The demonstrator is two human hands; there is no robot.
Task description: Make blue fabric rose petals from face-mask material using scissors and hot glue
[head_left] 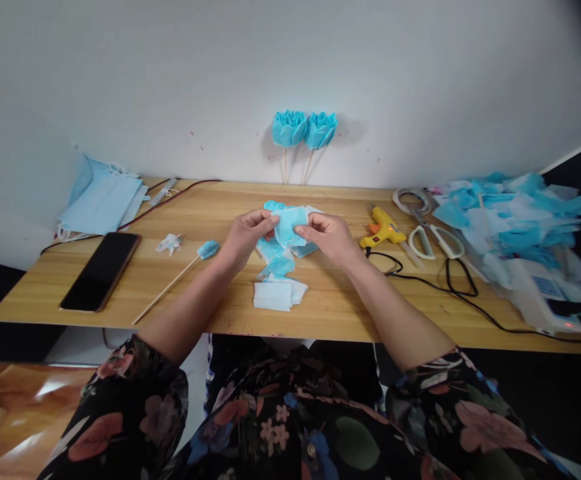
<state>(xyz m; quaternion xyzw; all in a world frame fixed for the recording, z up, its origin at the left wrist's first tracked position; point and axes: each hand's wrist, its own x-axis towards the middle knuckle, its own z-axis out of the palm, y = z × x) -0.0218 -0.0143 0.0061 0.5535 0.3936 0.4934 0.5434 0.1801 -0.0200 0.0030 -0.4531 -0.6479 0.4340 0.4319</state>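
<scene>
Fabric piece (290, 228), pale blue and rounded along its lower edge, is held up over the middle of the wooden counter (340, 310), spread between two bare hands. The left hand (250, 233) pinches its left side between thumb and fingers; the right hand (331, 235) pinches its right side the same way, thumb on the near face. Just below, loose blue scraps (277, 265) lie in a heap, and nearer the front edge are white pieces (272, 296), one overlapping another. Left of these, a thin stick (168, 292) lies aslant, tipped with a small blue bud (208, 249); near it is a crumpled whitish scrap (169, 244). Farther left lie a dark phone (101, 272) and, behind it, a stack of light blue masks (101, 200). Right of the hands sit a yellow glue gun (384, 228), white-handled scissors (435, 241) and a coil of pale cord (410, 199); beyond them rises a large pile of blue and white cuttings (518, 213), with a white device (535, 297) showing a red light in front. At the back, two blue flowers (289, 128) on thin stems stand side by side against the wall (170, 80).
</scene>
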